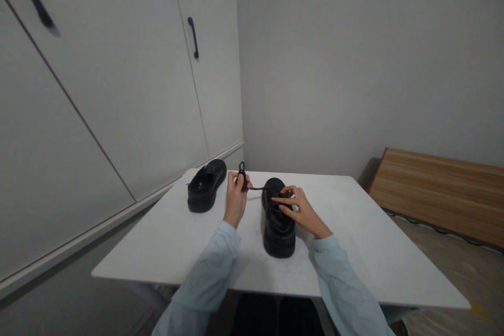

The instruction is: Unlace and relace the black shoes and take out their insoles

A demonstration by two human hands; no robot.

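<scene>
A black shoe stands on the white table in front of me, its toe pointing away. My left hand, left of this shoe, is closed around a bunched black shoelace, with a loop sticking up above the fingers. From that hand a stretch of lace runs taut to the front of the shoe. My right hand rests over the lacing area with its fingers spread; whether lace sits between thumb and fingertips I cannot make out. A second black shoe is at the table's back left.
White cabinet doors with black handles rise along the left side, close to the table's edge. A grey wall is behind. At the right, a wood-grain board leans beyond the table, with a dark cable along its foot.
</scene>
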